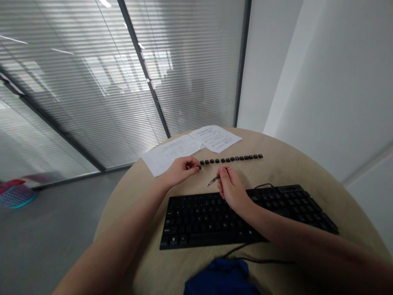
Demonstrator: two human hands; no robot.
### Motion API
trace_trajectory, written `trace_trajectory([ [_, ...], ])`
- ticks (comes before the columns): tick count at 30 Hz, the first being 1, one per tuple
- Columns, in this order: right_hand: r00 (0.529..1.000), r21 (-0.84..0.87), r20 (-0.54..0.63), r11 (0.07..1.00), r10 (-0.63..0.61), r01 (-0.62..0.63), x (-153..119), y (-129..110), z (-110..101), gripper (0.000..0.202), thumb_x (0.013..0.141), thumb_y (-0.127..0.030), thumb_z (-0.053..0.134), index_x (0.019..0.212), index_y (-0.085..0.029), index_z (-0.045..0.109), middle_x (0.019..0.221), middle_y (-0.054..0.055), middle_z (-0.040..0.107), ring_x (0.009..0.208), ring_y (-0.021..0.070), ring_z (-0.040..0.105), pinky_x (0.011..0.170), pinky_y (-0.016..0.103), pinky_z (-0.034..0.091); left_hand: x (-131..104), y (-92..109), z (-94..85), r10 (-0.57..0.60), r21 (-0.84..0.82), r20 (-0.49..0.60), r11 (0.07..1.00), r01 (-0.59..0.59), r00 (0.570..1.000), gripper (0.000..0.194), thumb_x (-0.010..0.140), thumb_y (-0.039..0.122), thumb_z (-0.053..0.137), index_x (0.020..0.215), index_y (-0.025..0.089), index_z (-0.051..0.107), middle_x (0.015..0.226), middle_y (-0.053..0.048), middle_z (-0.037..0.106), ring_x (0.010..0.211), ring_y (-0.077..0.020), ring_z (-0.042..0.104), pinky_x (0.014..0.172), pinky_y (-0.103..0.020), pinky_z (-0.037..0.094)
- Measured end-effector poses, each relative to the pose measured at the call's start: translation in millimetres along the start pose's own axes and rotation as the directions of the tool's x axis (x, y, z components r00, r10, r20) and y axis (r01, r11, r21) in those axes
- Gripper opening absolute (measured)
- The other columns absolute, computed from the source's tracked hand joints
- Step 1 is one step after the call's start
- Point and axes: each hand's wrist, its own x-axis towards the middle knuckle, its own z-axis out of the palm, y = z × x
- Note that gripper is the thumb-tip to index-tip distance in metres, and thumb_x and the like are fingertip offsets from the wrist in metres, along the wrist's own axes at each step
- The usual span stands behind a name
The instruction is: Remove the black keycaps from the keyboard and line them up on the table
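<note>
My left hand [181,169] is at the left end of a row of small black keycaps [227,160], its thumb and fingertips closed on a keycap [199,167]. The row runs to the right across the table, with small gaps between the caps. Just right of it, my right hand [229,182] is closed round a slim dark tool [213,180], whose thin pointed end aims down and left. What kind of tool it is I cannot make out. Below both hands lies a black keyboard [196,239], partly covered by my right hand and forearm.
Two printed paper sheets [172,153] lie at the far side of the round wooden table [119,209]. Blue cloth [222,278] and a black cable [264,260] are at the near edge. A basket [18,196] stands on the floor at left, before a glass partition with blinds.
</note>
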Motion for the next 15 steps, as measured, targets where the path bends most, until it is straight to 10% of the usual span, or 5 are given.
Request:
trace_trajectory([
  [15, 0.998, -0.026, 0.039, 0.998, -0.049, 0.05, -1.9, -1.2, 2.0, 0.052, 0.095, -0.075, 0.048, 0.092, -0.024, 0.057, 0.064, -0.003, 0.049, 0.052, 0.0139, 0.043, 0.042, 0.025, 0.034, 25.4, 3.0, 26.2, 0.174, 0.524, 0.173, 0.817, -0.24, 0.969, 0.012, 0.087, 0.022, 0.065, 0.094, 0.022, 0.075, 0.089, -0.006, 0.075, 0.094, -0.0271, 0.064, 0.091, -0.042, 0.046],
])
